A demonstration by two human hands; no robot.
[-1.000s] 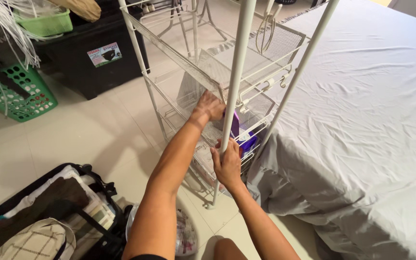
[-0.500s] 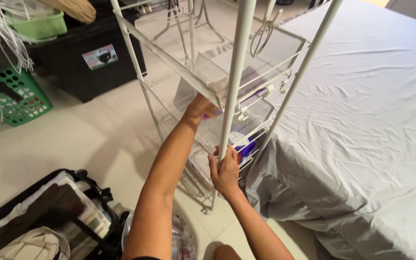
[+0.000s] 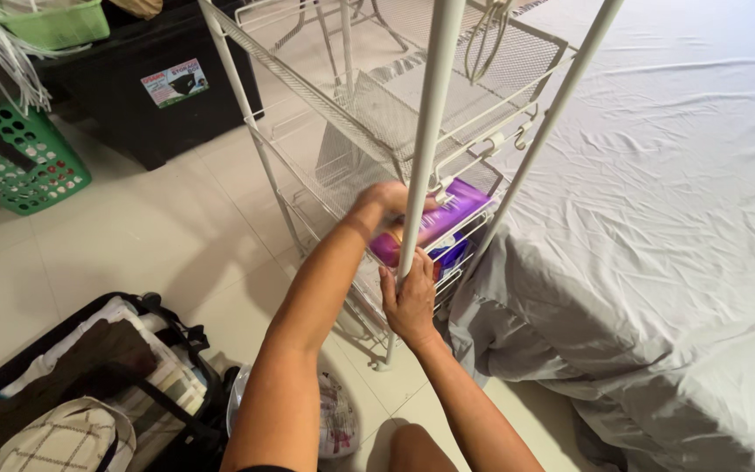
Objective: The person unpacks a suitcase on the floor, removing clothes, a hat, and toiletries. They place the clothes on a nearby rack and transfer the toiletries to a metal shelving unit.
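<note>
Black suitcase (image 3: 89, 385) lies open near left on the tile floor (image 3: 133, 236), folded clothes inside; a clear plastic bag (image 3: 334, 419) sits just right of it. Right hand (image 3: 411, 301) is wrapped closed around the near white post (image 3: 425, 157) of the wire rack (image 3: 377, 122), low down, steadying it. Left hand (image 3: 386, 203) is just above and beyond it, closed on the near end of a purple pack (image 3: 443, 218), which sits tilted, half in a middle mesh shelf, its far end poking right past the post. A blue item (image 3: 449, 255) lies on the shelf below, partly hidden. The pack looks light and glossy, a soft flat wrapper, likely a bit slippery and squashable; best taken across its short end or flat sides, with fingers clear of the wire edges. The rack looks light and tippy, so holding the post makes sense. Grey sheet (image 3: 657, 218) covers the bed on the right, touching the rack's foot. Far left: green basket (image 3: 19, 162) and black bin (image 3: 159, 87).
</note>
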